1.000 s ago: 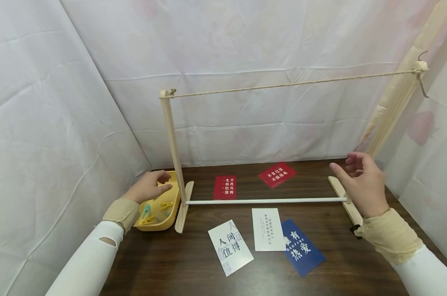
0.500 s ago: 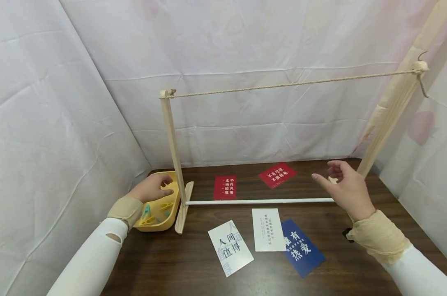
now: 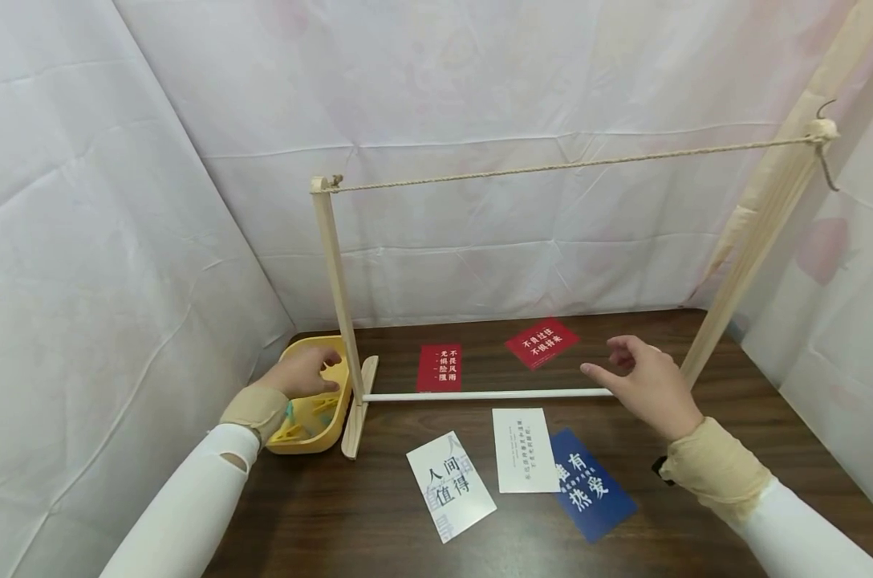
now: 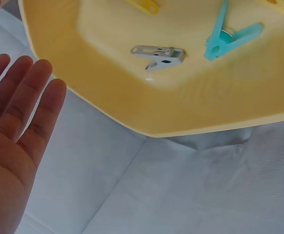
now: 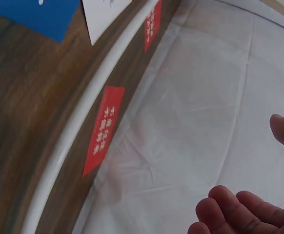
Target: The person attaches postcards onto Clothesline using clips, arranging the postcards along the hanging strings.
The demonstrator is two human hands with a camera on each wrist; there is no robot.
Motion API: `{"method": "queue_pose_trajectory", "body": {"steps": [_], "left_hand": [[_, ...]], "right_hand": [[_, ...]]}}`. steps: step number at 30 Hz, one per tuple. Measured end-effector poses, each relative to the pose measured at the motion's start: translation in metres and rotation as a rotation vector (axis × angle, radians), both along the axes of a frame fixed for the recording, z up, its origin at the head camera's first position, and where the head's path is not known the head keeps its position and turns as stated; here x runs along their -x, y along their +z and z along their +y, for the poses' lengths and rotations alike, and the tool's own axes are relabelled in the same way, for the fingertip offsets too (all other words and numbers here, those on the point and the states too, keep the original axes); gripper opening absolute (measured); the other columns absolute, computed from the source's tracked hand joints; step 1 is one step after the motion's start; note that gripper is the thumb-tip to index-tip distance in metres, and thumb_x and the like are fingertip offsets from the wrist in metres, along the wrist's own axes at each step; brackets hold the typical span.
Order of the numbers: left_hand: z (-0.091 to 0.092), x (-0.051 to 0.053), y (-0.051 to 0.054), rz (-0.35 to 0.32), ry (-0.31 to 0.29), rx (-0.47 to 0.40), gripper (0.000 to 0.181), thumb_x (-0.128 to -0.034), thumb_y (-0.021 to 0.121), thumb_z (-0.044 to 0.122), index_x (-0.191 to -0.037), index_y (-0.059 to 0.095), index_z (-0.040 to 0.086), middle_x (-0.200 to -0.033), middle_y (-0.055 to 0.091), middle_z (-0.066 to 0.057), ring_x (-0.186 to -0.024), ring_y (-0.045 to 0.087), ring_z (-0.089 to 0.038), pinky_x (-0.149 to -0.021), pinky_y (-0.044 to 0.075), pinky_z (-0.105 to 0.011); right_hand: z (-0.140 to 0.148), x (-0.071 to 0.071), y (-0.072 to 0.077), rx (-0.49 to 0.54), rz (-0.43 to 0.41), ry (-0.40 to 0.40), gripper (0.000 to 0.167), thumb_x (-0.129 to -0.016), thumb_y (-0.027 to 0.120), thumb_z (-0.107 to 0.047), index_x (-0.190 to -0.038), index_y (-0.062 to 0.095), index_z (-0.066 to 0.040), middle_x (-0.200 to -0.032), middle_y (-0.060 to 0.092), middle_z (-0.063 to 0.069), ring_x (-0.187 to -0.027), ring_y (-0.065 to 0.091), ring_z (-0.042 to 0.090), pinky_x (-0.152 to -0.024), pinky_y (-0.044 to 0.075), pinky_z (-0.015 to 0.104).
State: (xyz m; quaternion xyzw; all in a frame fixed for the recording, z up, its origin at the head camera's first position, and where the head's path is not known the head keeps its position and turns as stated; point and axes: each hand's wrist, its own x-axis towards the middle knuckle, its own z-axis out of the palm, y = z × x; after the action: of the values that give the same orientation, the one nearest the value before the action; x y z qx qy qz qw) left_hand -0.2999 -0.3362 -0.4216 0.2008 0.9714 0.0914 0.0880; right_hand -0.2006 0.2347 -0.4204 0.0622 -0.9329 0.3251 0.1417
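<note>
My left hand [image 3: 302, 373] hovers over the yellow tray [image 3: 321, 441], fingers relaxed and holding nothing. In the left wrist view a grey clip [image 4: 161, 56] and a teal clip [image 4: 225, 39] lie inside the tray, clear of the fingers. My right hand [image 3: 649, 385], empty with thumb and fingers apart, is above the right end of the white rod [image 3: 487, 395]. Nearest to it on the table are a blue card [image 3: 591, 490], partly under a white card [image 3: 523, 449], and a red card [image 3: 542, 343] behind the rod.
A wooden post [image 3: 335, 273] stands beside the tray, and another post [image 3: 747, 265] stands at the right. A rope [image 3: 566, 164] runs between their tops. A second red card [image 3: 440, 368] and a patterned white card [image 3: 451, 486] lie on the brown table [image 3: 321, 514].
My right hand has moved left and slightly down, from beside the right post to over the rod's end. My left hand has shifted slightly right and down over the tray.
</note>
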Motion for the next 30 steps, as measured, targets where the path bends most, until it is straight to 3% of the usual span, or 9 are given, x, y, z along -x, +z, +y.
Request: {"method": "queue_pose_trajectory", "body": {"steps": [14,21,26,30], "left_hand": [[0.007,0.003,-0.004,-0.029,-0.017,0.053,0.055,-0.0881,0.085,0.016,-0.134,0.067,-0.008,-0.131,0.072,-0.027,-0.122,0.069,-0.044,-0.107,0.055,-0.059],[0.007,0.005,-0.004,-0.070,-0.006,0.077,0.052,-0.0873,0.080,0.009,-0.134,0.067,-0.009,-0.131,0.072,-0.028,-0.124,0.069,-0.044,-0.108,0.055,-0.059],[0.004,0.009,-0.009,-0.088,0.010,0.093,0.049,-0.0849,0.081,0.010,-0.130,0.070,-0.007,-0.128,0.074,-0.025,-0.122,0.070,-0.044,-0.106,0.056,-0.059],[0.000,0.012,-0.015,-0.109,0.012,0.125,0.048,-0.0838,0.080,0.009,-0.128,0.072,-0.006,-0.127,0.075,-0.024,-0.121,0.071,-0.043,-0.105,0.057,-0.058]], "right_hand": [[-0.021,-0.003,-0.023,-0.074,-0.117,0.068,0.072,-0.093,0.083,-0.055,-0.128,0.069,0.007,-0.113,0.077,0.025,-0.101,0.074,0.037,-0.086,0.061,0.057],[-0.031,-0.006,-0.031,-0.112,-0.151,0.099,0.067,-0.091,0.086,-0.051,-0.123,0.072,0.006,-0.102,0.078,0.016,-0.087,0.072,0.024,-0.075,0.061,0.049],[-0.036,-0.007,-0.035,-0.130,-0.197,0.122,0.070,-0.090,0.086,-0.050,-0.126,0.070,0.008,-0.096,0.074,0.012,-0.078,0.065,0.020,-0.064,0.055,0.039],[-0.040,-0.006,-0.039,-0.141,-0.231,0.126,0.071,-0.089,0.087,-0.049,-0.127,0.070,0.008,-0.095,0.074,0.010,-0.076,0.062,0.018,-0.062,0.052,0.036]]}}
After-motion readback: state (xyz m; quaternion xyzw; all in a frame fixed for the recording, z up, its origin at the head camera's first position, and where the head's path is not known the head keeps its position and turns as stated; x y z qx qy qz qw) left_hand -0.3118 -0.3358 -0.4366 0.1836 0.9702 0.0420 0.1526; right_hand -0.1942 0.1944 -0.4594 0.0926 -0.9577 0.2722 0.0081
